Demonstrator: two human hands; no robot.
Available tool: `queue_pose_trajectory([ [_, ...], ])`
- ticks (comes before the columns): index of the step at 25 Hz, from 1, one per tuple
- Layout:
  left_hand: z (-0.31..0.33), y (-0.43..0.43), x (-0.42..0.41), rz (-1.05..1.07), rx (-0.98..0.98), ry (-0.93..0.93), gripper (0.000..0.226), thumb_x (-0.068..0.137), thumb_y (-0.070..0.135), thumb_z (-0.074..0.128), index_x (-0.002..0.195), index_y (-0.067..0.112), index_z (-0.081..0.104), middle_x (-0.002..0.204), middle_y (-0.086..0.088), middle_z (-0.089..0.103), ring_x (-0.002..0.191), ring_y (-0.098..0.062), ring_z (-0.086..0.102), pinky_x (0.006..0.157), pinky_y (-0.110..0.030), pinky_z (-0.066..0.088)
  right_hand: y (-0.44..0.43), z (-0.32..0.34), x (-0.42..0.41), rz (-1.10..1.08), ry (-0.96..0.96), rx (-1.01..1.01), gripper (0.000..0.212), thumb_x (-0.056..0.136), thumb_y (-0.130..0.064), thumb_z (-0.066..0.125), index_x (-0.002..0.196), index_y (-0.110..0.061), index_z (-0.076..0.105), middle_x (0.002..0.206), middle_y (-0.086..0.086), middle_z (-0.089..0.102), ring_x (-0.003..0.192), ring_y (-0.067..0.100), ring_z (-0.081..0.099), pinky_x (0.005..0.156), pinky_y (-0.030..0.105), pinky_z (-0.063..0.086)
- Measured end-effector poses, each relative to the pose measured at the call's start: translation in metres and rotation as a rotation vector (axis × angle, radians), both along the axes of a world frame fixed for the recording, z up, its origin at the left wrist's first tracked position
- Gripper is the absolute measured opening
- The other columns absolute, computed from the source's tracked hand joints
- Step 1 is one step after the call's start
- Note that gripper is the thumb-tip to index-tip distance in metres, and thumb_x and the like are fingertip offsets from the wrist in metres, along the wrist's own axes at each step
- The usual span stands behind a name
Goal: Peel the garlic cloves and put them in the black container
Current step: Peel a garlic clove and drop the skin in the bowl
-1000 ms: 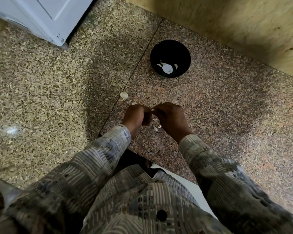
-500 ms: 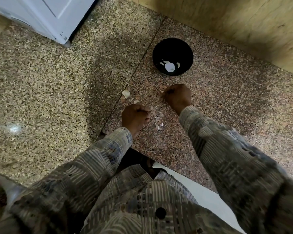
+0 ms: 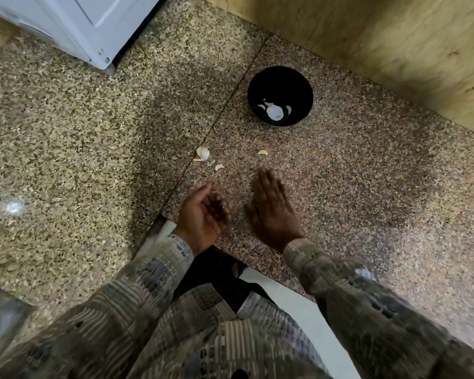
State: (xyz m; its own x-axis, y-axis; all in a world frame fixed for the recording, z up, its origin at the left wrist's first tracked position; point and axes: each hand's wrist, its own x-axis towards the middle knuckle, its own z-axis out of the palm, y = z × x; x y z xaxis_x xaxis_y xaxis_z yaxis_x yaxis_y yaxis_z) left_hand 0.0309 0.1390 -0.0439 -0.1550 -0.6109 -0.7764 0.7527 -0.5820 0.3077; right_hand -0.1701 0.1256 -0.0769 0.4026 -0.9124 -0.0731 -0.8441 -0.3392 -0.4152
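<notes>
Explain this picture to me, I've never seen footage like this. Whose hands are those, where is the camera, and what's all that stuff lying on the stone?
No machine here: it is a person working with bare hands, filmed by one wide-angle camera worn on the head, looking down. That is why you see the patterned sleeves coming in from below. The left hand is palm up with fingers loosely curled; the right hand is flat, palm down, fingers straight. Neither clearly holds anything, though both are blurred. They are over a speckled stone surface. Ahead stands the black container with a few pale peeled garlic pieces inside. On the stone between it and the hands lie a garlic clove, a smaller piece and scraps of skin.
</notes>
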Motion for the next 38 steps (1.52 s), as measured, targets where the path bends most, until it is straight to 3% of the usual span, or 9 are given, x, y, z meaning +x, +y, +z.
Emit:
queue_pose_trajectory([
  [5, -0.010, 0.025, 0.000, -0.160, -0.008, 0.178, 0.052, 0.073, 0.008, 0.081, 0.062, 0.023, 0.033, 0.055, 0.006, 0.026, 0.047, -0.010, 0.021, 0.044, -0.023, 0.023, -0.018, 0.002, -0.004, 0.061, -0.170, -0.039, 0.066, 0.110, -0.041, 0.035, 0.161, -0.002, 0.025, 0.171, 0.015, 0.016, 0.160, 0.026, 0.008, 0.126, 0.053, 0.023],
  [8, -0.010, 0.038, 0.006, -0.321, 0.026, 0.359, 0.047, 0.094, 0.021, 0.061, 0.064, 0.025, 0.026, 0.058, 0.007, 0.017, 0.044, -0.010, 0.015, 0.039, -0.023, 0.018, -0.032, -0.003, 0.014, 0.032, -0.055, -0.072, 0.070, 0.109, -0.049, 0.030, 0.160, -0.001, 0.027, 0.171, 0.016, 0.016, 0.160, 0.028, 0.009, 0.125, 0.054, 0.021],
  [11, -0.013, 0.049, 0.011, -0.435, 0.067, 0.536, 0.039, 0.104, 0.030, 0.042, 0.067, 0.020, 0.035, 0.059, 0.004, 0.028, 0.045, -0.012, 0.024, 0.040, -0.025, 0.023, -0.018, -0.012, 0.015, 0.120, -0.001, -0.157, 0.069, 0.110, -0.046, 0.035, 0.159, 0.002, 0.029, 0.170, 0.020, 0.018, 0.160, 0.031, 0.011, 0.125, 0.054, 0.022],
  [15, -0.012, 0.061, 0.012, -0.543, 0.072, 0.420, 0.043, 0.102, 0.027, 0.030, 0.073, 0.009, 0.055, 0.067, -0.007, 0.050, 0.053, -0.018, 0.047, 0.046, -0.026, 0.040, 0.005, -0.008, 0.005, 0.271, -0.056, -0.119, 0.066, 0.110, -0.042, 0.038, 0.161, -0.001, 0.026, 0.171, 0.016, 0.017, 0.160, 0.028, 0.010, 0.124, 0.055, 0.024],
  [20, -0.013, 0.060, 0.020, -0.674, 0.086, 0.327, 0.044, 0.090, 0.025, 0.041, 0.076, -0.001, 0.075, 0.078, -0.016, 0.071, 0.063, -0.026, 0.070, 0.057, -0.033, 0.061, -0.011, -0.011, 0.018, -0.083, -0.058, -0.125, 0.067, 0.109, -0.048, 0.031, 0.162, -0.008, 0.027, 0.172, 0.011, 0.017, 0.160, 0.023, 0.008, 0.127, 0.050, 0.019],
  [25, -0.023, 0.061, 0.026, -0.806, 0.038, 0.438, 0.033, 0.081, 0.019, 0.061, 0.093, -0.009, 0.076, 0.093, -0.022, 0.077, 0.083, -0.032, 0.077, 0.074, -0.041, 0.065, 0.017, -0.016, 0.013, 0.139, 0.001, -0.229, 0.065, 0.110, -0.043, 0.035, 0.159, -0.001, 0.030, 0.170, 0.018, 0.020, 0.159, 0.030, 0.013, 0.124, 0.055, 0.024],
  [28, -0.032, 0.079, 0.024, -0.787, 0.070, 0.413, 0.042, 0.090, 0.020, 0.046, 0.095, -0.012, 0.074, 0.098, -0.027, 0.075, 0.088, -0.036, 0.077, 0.077, -0.042, 0.065, 0.044, -0.014, 0.011, 0.234, -0.003, -0.201, 0.062, 0.110, -0.038, 0.040, 0.160, -0.003, 0.030, 0.170, 0.015, 0.019, 0.160, 0.027, 0.013, 0.124, 0.054, 0.025],
  [33, -0.067, 0.094, 0.022, -0.584, 0.142, 0.312, 0.047, 0.094, 0.018, 0.043, 0.106, -0.018, 0.070, 0.110, -0.032, 0.072, 0.098, -0.040, 0.074, 0.087, -0.046, 0.062, 0.023, -0.003, 0.011, -0.192, -0.265, -0.093, 0.057, 0.110, -0.040, 0.033, 0.159, -0.012, 0.036, 0.169, 0.008, 0.028, 0.158, 0.020, 0.020, 0.126, 0.049, 0.026],
  [38, -0.075, 0.084, 0.021, -0.594, 0.119, 0.250, 0.047, 0.094, 0.015, 0.041, 0.110, -0.022, 0.067, 0.112, -0.036, 0.070, 0.098, -0.042, 0.074, 0.088, -0.047, 0.061, 0.001, -0.012, 0.021, -0.101, -0.190, -0.045, 0.054, 0.111, -0.041, 0.028, 0.156, -0.013, 0.041, 0.167, 0.004, 0.032, 0.159, 0.014, 0.015, 0.129, 0.046, 0.016],
])
